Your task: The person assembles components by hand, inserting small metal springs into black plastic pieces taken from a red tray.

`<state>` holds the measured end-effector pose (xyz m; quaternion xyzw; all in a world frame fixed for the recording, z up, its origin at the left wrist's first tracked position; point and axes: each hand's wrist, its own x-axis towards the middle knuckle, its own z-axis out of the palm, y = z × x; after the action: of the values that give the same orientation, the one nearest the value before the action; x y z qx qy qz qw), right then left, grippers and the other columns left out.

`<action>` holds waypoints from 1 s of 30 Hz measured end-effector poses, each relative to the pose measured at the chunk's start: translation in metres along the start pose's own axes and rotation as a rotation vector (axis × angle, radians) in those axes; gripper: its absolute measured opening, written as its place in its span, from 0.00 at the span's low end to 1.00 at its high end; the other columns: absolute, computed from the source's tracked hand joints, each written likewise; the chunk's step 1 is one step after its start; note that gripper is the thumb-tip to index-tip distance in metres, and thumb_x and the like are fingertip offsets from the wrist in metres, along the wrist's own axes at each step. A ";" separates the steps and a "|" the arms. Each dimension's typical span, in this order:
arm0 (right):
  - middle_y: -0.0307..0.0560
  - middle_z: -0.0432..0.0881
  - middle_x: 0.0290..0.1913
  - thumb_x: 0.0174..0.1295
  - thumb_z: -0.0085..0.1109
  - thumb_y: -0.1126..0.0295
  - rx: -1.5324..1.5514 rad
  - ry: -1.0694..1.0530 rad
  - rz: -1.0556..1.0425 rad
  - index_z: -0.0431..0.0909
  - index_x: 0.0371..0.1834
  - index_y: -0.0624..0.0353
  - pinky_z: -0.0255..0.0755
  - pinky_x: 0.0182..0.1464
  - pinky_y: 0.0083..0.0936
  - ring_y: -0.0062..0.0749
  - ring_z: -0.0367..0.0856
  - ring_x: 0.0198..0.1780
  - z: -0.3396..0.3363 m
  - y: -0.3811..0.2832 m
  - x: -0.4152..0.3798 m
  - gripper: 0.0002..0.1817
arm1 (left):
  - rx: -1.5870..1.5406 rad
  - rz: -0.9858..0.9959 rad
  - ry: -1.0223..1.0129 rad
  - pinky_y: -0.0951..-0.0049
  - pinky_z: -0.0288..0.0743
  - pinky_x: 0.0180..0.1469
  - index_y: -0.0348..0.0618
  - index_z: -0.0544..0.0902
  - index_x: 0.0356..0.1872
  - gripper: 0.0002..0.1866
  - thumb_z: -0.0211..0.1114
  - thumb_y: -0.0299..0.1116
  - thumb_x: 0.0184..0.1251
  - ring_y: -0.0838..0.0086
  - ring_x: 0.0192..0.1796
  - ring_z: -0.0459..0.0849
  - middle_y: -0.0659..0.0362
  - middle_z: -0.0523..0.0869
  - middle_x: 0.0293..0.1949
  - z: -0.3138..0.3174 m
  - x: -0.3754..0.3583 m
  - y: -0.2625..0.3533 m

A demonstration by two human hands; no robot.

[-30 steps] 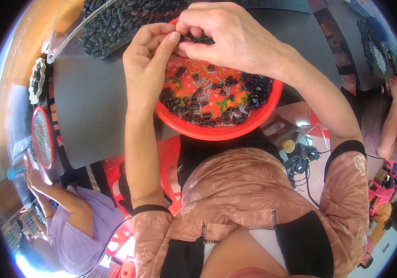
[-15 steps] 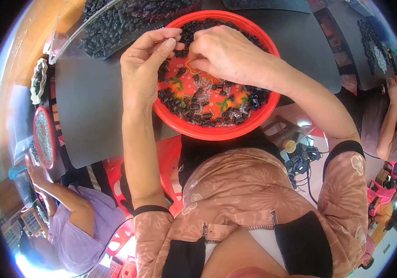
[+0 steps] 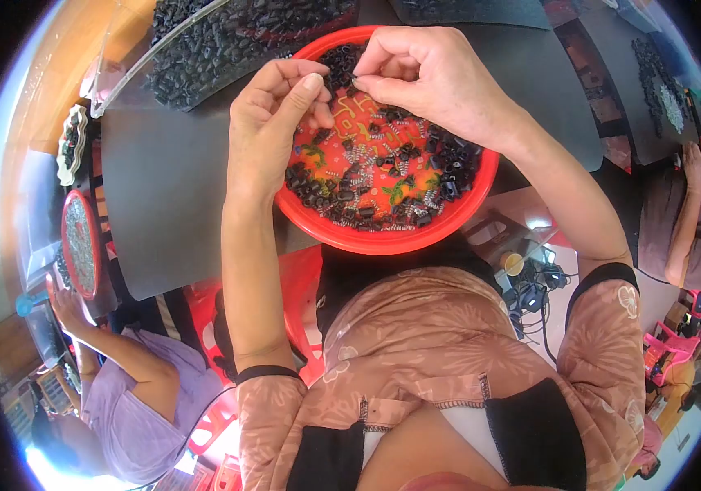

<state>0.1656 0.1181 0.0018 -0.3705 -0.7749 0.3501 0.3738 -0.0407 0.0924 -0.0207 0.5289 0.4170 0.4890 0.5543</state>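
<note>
A round red tray (image 3: 383, 241) holds black plastic pieces (image 3: 449, 164) and small metal springs (image 3: 357, 164). Over its upper left part is my left hand (image 3: 277, 110), thumb and index finger pinched on something too small to make out. Just to its right, my right hand (image 3: 432, 78) is also pinched, with a tiny dark thing at its fingertips that I cannot identify. A small gap separates the two sets of fingertips.
A clear bin with many black parts (image 3: 228, 49) stands at the upper left. On the left, a co-worker (image 3: 134, 376) sits by a red-rimmed tray (image 3: 97, 245). Another person's arm (image 3: 688, 204) shows at the right, near a pile of black parts (image 3: 653, 82).
My right hand has lifted from inside the tray and moved slightly right, uncovering the tray's middle. My left hand has shifted a little right and down, still pinched.
</note>
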 end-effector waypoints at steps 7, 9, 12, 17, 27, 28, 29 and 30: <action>0.46 0.84 0.30 0.55 0.64 0.76 -0.225 0.110 -0.408 0.79 0.48 0.55 0.77 0.36 0.30 0.38 0.84 0.33 0.006 -0.008 0.000 0.16 | 0.096 0.009 -0.021 0.85 0.68 0.30 0.38 0.81 0.43 0.07 0.64 0.29 0.68 0.84 0.28 0.79 0.65 0.82 0.28 0.008 -0.002 -0.001; 0.39 0.84 0.32 0.56 0.65 0.77 -0.320 0.121 -0.452 0.79 0.55 0.49 0.76 0.40 0.27 0.32 0.81 0.34 0.006 -0.009 0.000 0.22 | 0.088 0.023 -0.039 0.85 0.68 0.30 0.38 0.81 0.43 0.07 0.64 0.29 0.68 0.84 0.28 0.78 0.65 0.82 0.28 0.007 -0.002 -0.002; 0.38 0.84 0.32 0.55 0.65 0.77 -0.289 0.115 -0.499 0.80 0.54 0.48 0.76 0.41 0.27 0.32 0.81 0.36 0.007 -0.006 0.000 0.22 | 0.114 0.040 -0.043 0.84 0.69 0.31 0.38 0.81 0.42 0.06 0.64 0.28 0.68 0.84 0.28 0.78 0.65 0.81 0.28 0.009 -0.002 -0.001; 0.47 0.83 0.29 0.61 0.61 0.74 -0.243 0.201 -0.365 0.80 0.47 0.57 0.75 0.33 0.30 0.38 0.83 0.31 0.007 0.004 0.000 0.11 | 0.111 0.032 0.021 0.84 0.71 0.32 0.37 0.81 0.41 0.05 0.63 0.28 0.69 0.85 0.28 0.77 0.65 0.81 0.29 0.009 -0.002 0.002; 0.34 0.77 0.24 0.66 0.61 0.69 0.030 -0.065 0.047 0.81 0.38 0.64 0.60 0.25 0.13 0.08 0.67 0.24 0.006 -0.004 -0.001 0.08 | 0.194 0.081 0.044 0.84 0.71 0.32 0.36 0.81 0.41 0.05 0.63 0.26 0.68 0.85 0.28 0.75 0.64 0.82 0.31 0.009 -0.003 0.001; 0.34 0.77 0.25 0.66 0.61 0.68 0.033 -0.085 0.059 0.81 0.38 0.64 0.60 0.25 0.14 0.08 0.67 0.25 0.005 -0.005 0.000 0.09 | 0.197 0.079 0.043 0.84 0.71 0.32 0.36 0.81 0.41 0.05 0.63 0.26 0.68 0.85 0.28 0.75 0.64 0.82 0.31 0.009 -0.003 0.000; 0.33 0.77 0.25 0.66 0.62 0.68 0.036 -0.105 0.070 0.81 0.38 0.64 0.61 0.26 0.14 0.08 0.67 0.25 0.003 -0.007 0.000 0.09 | 0.193 0.080 0.042 0.84 0.70 0.32 0.36 0.81 0.41 0.05 0.63 0.26 0.68 0.85 0.28 0.75 0.64 0.82 0.31 0.009 -0.003 0.001; 0.33 0.77 0.26 0.66 0.62 0.68 0.038 -0.125 0.082 0.81 0.37 0.65 0.62 0.26 0.15 0.08 0.67 0.26 0.002 -0.007 0.000 0.09 | 0.189 0.080 0.041 0.84 0.70 0.32 0.36 0.81 0.41 0.05 0.63 0.26 0.68 0.85 0.28 0.75 0.64 0.82 0.31 0.009 -0.003 0.001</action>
<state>0.1619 0.1144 0.0072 -0.3722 -0.7741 0.4022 0.3171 -0.0321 0.0878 -0.0187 0.5849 0.4510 0.4802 0.4732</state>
